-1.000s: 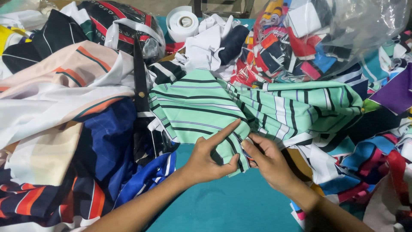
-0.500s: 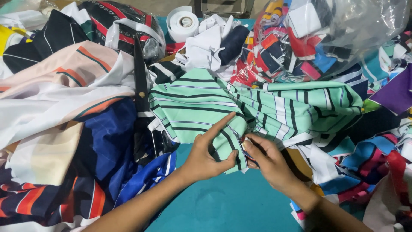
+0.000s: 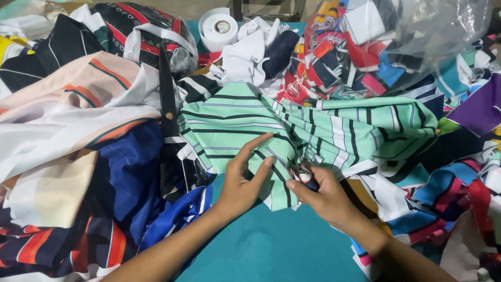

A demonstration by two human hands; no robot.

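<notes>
A mint green cloth with black and white stripes (image 3: 245, 120) lies spread across the middle of a teal table (image 3: 271, 250). My left hand (image 3: 241, 180) rests on its near edge, fingers apart, pressing the fabric flat. My right hand (image 3: 319, 192) is closed around a small dark tool with a red and white part (image 3: 304, 177), right at the cloth's folded edge. The tool is mostly hidden by my fingers, so I cannot tell what it is.
Piles of printed fabric surround the cloth: pink, white and navy pieces (image 3: 78, 136) on the left, colourful scraps (image 3: 449, 183) on the right. Large black scissors (image 3: 168, 115) lie left of the cloth. A white tape roll (image 3: 219, 27) and a clear bag of scraps (image 3: 386, 47) sit at the back.
My left hand has slid slightly right along the green cloth's edge. My right hand has closed more tightly on the small tool at the fold.
</notes>
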